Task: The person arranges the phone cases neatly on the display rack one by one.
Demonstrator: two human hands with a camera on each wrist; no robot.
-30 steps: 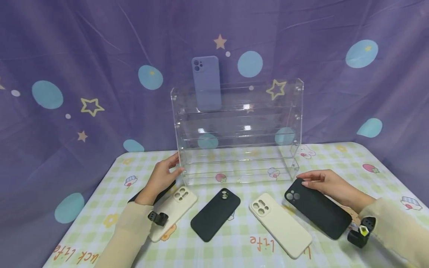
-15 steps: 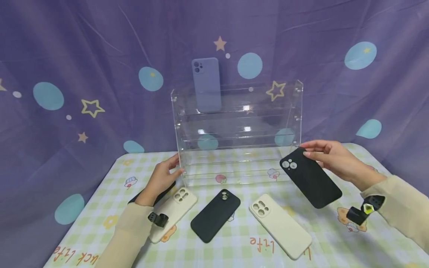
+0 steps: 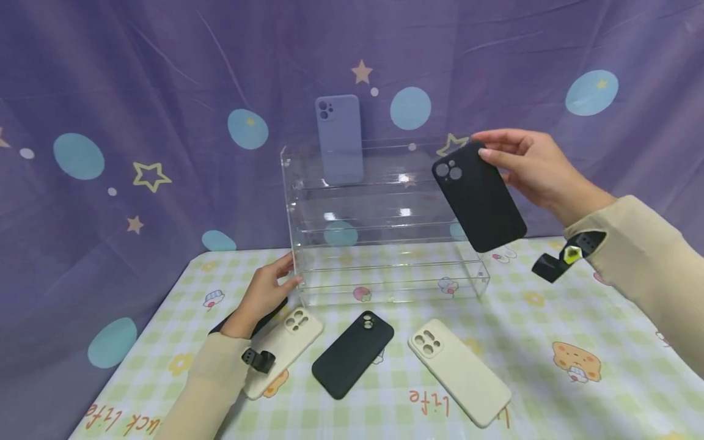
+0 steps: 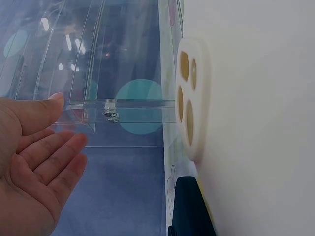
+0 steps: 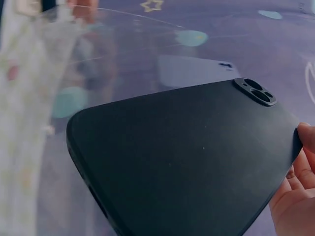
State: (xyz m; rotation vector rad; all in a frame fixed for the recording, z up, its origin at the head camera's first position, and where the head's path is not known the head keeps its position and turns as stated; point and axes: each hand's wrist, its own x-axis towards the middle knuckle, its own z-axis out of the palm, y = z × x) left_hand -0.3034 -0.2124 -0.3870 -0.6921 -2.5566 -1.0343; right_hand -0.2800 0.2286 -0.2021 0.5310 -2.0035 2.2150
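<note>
In the head view, my right hand (image 3: 536,165) pinches a black phone case (image 3: 481,198) by its top corner, thumb on the back face. The case hangs tilted in front of the upper right of a clear acrylic tiered rack (image 3: 385,296). Seen from the right wrist, the black case (image 5: 187,157) fills much of the view. My left hand (image 3: 266,296) rests against the rack's lower left side; in the left wrist view its thumb and fingers are apart (image 4: 42,157). A lilac phone case (image 3: 339,140) stands on the top tier, toward the left.
On the checked tablecloth (image 3: 533,391) lie a black case (image 3: 352,354), a cream case (image 3: 459,373) and another cream case (image 3: 297,336) beside my left wrist. A further dark case (image 3: 269,318) is partly hidden under my left hand. A purple curtain (image 3: 165,73) hangs behind.
My right hand has raised the black phone case off the table's right side, up and leftward to the rack's upper right. The left hand has stayed put.
</note>
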